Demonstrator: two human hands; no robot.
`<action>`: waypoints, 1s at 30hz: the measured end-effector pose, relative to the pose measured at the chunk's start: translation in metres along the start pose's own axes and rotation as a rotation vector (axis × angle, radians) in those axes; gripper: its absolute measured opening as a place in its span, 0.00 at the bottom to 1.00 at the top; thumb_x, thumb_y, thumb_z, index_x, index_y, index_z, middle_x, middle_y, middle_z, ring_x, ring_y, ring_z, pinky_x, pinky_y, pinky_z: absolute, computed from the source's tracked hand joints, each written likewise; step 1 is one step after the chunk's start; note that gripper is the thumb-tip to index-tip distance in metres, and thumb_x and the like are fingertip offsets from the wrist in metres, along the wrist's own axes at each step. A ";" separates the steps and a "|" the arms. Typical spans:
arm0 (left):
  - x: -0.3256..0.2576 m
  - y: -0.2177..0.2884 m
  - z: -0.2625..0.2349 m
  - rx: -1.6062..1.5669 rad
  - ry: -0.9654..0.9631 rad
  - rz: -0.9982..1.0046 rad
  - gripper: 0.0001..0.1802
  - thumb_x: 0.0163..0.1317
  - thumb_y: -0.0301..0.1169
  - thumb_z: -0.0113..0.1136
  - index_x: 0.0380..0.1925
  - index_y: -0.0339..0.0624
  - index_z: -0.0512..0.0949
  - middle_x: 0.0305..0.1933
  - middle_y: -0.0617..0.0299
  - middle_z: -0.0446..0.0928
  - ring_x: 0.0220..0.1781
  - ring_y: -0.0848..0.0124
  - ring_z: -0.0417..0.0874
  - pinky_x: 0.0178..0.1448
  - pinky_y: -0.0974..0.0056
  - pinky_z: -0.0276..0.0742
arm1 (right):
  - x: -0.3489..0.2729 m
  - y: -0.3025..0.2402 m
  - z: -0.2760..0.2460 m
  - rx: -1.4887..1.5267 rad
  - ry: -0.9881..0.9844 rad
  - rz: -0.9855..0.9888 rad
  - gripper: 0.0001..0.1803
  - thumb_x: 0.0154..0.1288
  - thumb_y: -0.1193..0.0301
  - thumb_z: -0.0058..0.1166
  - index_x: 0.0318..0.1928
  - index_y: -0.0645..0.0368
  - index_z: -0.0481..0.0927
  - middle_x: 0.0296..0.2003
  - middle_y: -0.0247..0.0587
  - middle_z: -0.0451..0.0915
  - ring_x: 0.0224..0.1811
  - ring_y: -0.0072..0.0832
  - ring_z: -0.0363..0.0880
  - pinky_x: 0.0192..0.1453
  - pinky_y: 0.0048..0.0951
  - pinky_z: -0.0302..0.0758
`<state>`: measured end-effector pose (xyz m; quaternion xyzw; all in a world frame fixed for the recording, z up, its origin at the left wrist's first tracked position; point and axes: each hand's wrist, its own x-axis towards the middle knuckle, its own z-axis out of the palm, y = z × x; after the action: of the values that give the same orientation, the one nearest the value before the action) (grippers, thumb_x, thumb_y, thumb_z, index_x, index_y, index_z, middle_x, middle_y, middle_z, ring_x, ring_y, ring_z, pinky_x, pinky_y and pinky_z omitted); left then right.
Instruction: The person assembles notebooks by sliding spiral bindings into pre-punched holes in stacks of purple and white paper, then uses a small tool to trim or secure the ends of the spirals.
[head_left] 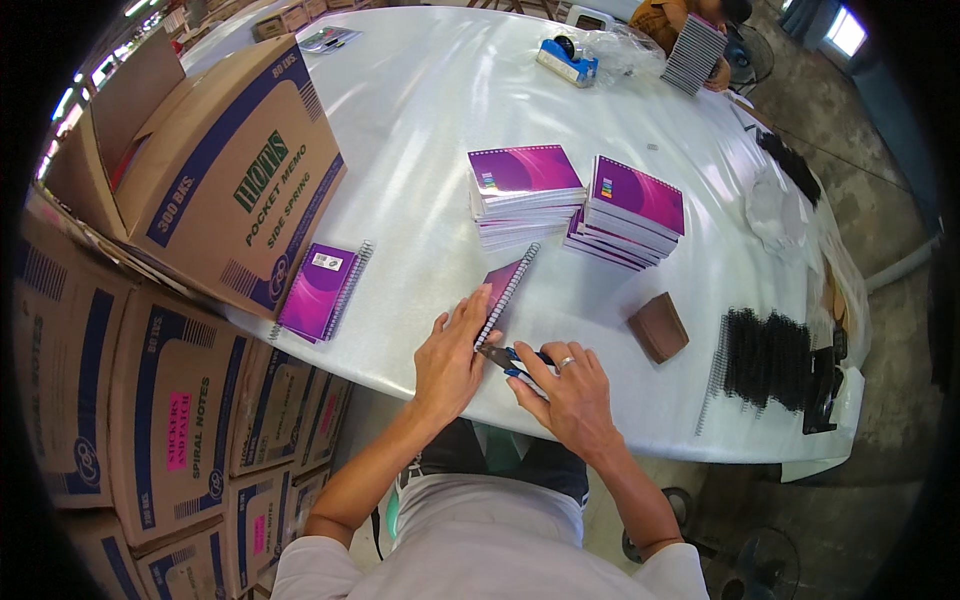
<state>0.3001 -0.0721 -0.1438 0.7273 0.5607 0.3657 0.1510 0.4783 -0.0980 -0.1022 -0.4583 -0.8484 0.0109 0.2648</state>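
Observation:
Near the table's front edge, my left hand (452, 350) is closed on a purple spiral notebook (503, 280), tilted with its wire-bound edge toward the right. My right hand (570, 395), with a ring on one finger, grips pliers (512, 364) with blue and black handles. The jaws of the pliers meet the near end of the notebook's spiral, right beside my left fingers. Beyond my hands stand two stacks of purple notebooks, a left stack (525, 172) and a right stack (637, 197). A few notebooks (322, 290) lie at the left by a carton.
An open carton (240, 190) stands at the left table edge, above stacked cartons (180, 410). On the right lie a brown block (658, 328) and black spiral coils (766, 358). A blue tape dispenser (567, 62) sits far back, near another person holding a notebook stack (694, 55).

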 end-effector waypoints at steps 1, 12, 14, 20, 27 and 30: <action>-0.001 -0.001 0.001 -0.021 0.007 -0.018 0.33 0.65 0.31 0.60 0.69 0.46 0.63 0.65 0.50 0.73 0.64 0.52 0.75 0.64 0.46 0.71 | 0.001 0.000 0.001 0.024 0.007 -0.002 0.21 0.58 0.63 0.66 0.51 0.54 0.81 0.34 0.38 0.73 0.34 0.33 0.72 0.37 0.33 0.68; 0.006 -0.005 -0.025 0.337 0.125 0.209 0.36 0.58 0.29 0.64 0.68 0.43 0.65 0.66 0.58 0.73 0.66 0.51 0.74 0.66 0.44 0.69 | 0.033 0.014 -0.021 0.935 -0.598 0.482 0.16 0.75 0.61 0.47 0.49 0.61 0.79 0.26 0.38 0.76 0.29 0.23 0.76 0.36 0.29 0.75; 0.005 -0.017 -0.037 0.383 0.123 0.187 0.37 0.58 0.30 0.63 0.69 0.48 0.64 0.68 0.61 0.71 0.68 0.52 0.71 0.69 0.43 0.65 | 0.036 0.027 -0.013 0.748 -0.489 0.415 0.17 0.73 0.62 0.49 0.50 0.62 0.79 0.28 0.40 0.78 0.29 0.28 0.77 0.37 0.32 0.75; 0.001 -0.104 -0.124 0.660 -0.089 -0.061 0.43 0.57 0.39 0.65 0.73 0.60 0.59 0.76 0.66 0.59 0.78 0.54 0.54 0.76 0.39 0.50 | 0.021 0.082 0.010 -0.077 -0.194 0.223 0.18 0.64 0.63 0.60 0.50 0.60 0.80 0.43 0.44 0.81 0.44 0.43 0.79 0.48 0.38 0.74; 0.010 -0.103 -0.158 0.559 -0.318 -0.177 0.51 0.49 0.45 0.71 0.74 0.58 0.56 0.81 0.61 0.44 0.81 0.49 0.36 0.79 0.38 0.38 | 0.107 0.068 0.020 0.043 0.247 -0.116 0.16 0.59 0.75 0.61 0.49 0.63 0.80 0.51 0.45 0.79 0.59 0.43 0.74 0.62 0.39 0.70; 0.030 -0.090 -0.124 0.389 -0.108 -0.007 0.46 0.55 0.37 0.69 0.73 0.54 0.58 0.80 0.59 0.48 0.81 0.49 0.39 0.79 0.39 0.37 | 0.152 0.078 0.041 -0.050 0.309 -0.210 0.15 0.58 0.77 0.58 0.47 0.65 0.80 0.50 0.44 0.79 0.57 0.41 0.75 0.60 0.38 0.72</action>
<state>0.1526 -0.0385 -0.1040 0.7595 0.6144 0.2103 0.0388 0.4526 0.0754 -0.0913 -0.3700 -0.8408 -0.1082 0.3801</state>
